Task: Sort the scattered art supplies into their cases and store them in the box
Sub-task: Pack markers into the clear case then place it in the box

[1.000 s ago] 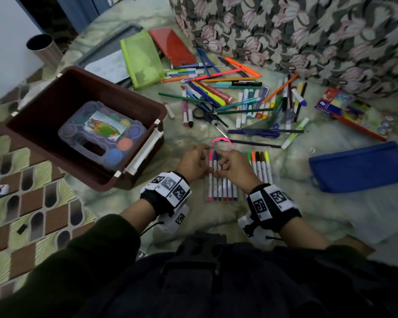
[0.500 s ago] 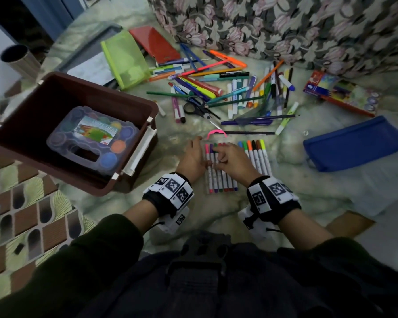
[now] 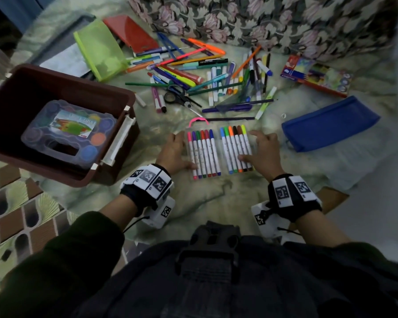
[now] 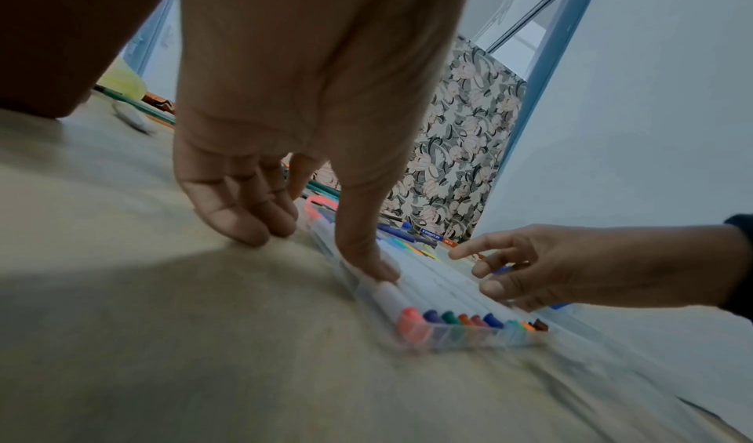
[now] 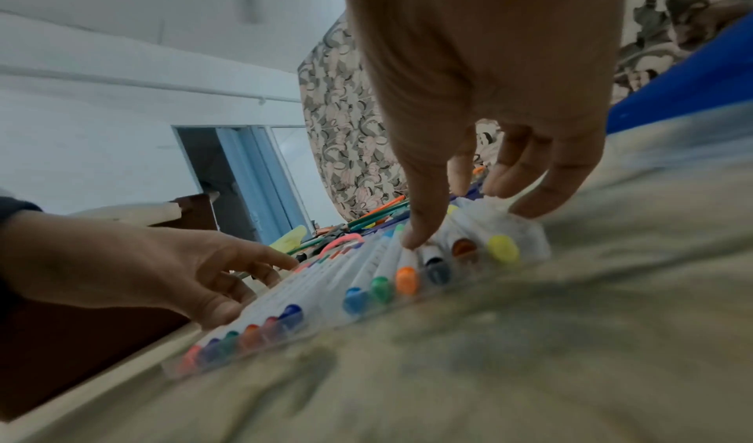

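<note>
A clear marker case (image 3: pixel 203 152) with a pink handle lies open flat on the cloth in front of me, several markers in each half. My left hand (image 3: pixel 179 150) holds its left edge, thumb on the left half (image 4: pixel 448 289) and fingers curled beside it. My right hand (image 3: pixel 255 148) holds the right edge, with the thumb pressing on the markers (image 5: pixel 432 257) and the fingers over the rim. The brown box (image 3: pixel 124 97) stands to the left with a clear paint case (image 3: pixel 71 134) inside.
Loose pens, pencils and markers (image 3: pixel 193 72) and black scissors (image 3: pixel 177 96) are scattered beyond the case. A green pouch (image 3: pixel 101 51) and a red case (image 3: pixel 131 33) lie at the back left. On the right are a blue pouch (image 3: pixel 329 122) and a coloured-pencil box (image 3: pixel 315 75).
The marker case was folded with both hands together over it; now it lies spread open and the hands have moved apart to its outer edges.
</note>
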Demonstrator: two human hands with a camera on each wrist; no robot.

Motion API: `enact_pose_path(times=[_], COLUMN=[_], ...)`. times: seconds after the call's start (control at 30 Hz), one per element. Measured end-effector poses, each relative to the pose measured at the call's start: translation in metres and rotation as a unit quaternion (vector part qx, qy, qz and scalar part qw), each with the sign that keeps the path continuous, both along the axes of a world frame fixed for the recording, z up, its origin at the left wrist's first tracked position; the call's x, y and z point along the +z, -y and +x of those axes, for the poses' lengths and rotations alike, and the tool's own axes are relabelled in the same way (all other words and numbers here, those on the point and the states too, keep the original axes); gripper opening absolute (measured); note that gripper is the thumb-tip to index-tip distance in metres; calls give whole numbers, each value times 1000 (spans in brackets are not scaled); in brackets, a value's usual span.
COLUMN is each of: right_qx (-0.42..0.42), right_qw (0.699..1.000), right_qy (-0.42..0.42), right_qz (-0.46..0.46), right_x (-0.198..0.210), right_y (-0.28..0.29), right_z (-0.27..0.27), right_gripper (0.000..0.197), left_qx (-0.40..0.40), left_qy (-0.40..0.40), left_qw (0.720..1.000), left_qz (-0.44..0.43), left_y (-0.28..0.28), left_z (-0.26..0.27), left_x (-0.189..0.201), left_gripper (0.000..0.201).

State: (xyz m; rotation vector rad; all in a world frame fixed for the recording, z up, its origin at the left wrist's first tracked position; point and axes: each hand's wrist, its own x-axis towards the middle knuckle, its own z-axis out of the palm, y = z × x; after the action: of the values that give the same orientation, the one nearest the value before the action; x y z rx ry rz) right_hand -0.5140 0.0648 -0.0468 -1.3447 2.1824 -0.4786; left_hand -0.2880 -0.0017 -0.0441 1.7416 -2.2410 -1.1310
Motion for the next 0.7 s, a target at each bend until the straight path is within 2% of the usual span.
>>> enact_pose_path(times=[0.1,0.23,0.3,0.43,0.5,0.6,0.63,0.7], right_qx=[-27,-13,-30,-102,-117,-126,-121,-124], right_qw=[999,999,997,975,964,950,946,936], right_qy=[29,28,76,191,229,283,298,325], right_qz=[13,31,13,-52,-75,-50,-43,-49], right_x=[-3,-2,-1,-2,-1,4,5,9], right_y=[-5,-6,-8,-15,-16,-16,-16,-18], right_z=[2,3,2,7,13,23,25,30], right_gripper=[78,70,71,61,56,47,42,36], left_qx=[1,4,34,111,123,163,173,155], left_qy=[19,16,-29,-184,-204,-196,-200,-209], left_qw=[1000,1000,998,973,966,959,957,958], left_qz=[3,25,46,82,100,123,123,118], left_y=[1,0,0,-9,-15,-17,-16,-12], left_z=[-3,-3,-4,-4,-5,-7,-7,-6], left_x=[0,-4,-4,2,1,0,0,4], left_gripper=[99,84,77,84,89,92,88,65])
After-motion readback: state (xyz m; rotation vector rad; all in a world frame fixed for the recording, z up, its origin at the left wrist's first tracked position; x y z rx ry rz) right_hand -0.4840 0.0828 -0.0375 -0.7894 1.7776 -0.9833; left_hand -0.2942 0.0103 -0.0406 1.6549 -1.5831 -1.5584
